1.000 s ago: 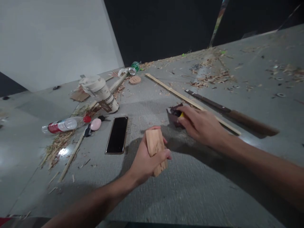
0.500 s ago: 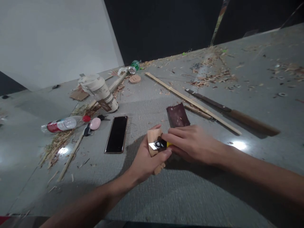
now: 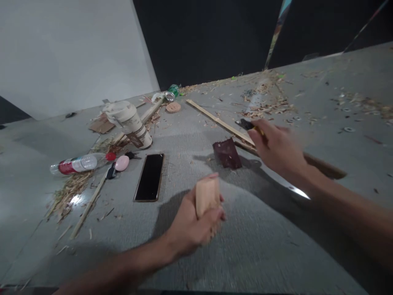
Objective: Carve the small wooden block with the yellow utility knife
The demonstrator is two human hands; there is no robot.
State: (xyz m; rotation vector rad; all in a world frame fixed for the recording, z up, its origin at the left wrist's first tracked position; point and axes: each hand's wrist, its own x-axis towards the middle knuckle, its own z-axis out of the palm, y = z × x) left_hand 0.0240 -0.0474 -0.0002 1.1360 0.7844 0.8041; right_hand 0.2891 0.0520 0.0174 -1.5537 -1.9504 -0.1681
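A pale block of wood (image 3: 207,196) is gripped in my left hand (image 3: 192,219), fingers wrapped round its far side and thumb across the near face. My right hand (image 3: 278,147), slightly blurred, is closed on a utility knife (image 3: 245,124) with a black tip and a bit of yellow handle. The knife points up and left, away from the block, above a long wooden strip (image 3: 215,118). Between and beyond the hands lies a dark red piece of sandpaper (image 3: 227,153). A file's wooden handle (image 3: 325,166) shows past my right wrist; the rest of it is hidden.
Left of my hands lies a phone (image 3: 149,177). Farther left are a pink oval object (image 3: 122,163), a plastic bottle (image 3: 82,163) and a tilted cup (image 3: 130,123). A green can (image 3: 172,93) and a round wooden disc (image 3: 173,107) lie at the back among shavings.
My right hand has swung up and right with the knife, off the wooden block. My left hand still holds the block, now slightly lower and turned more upright.
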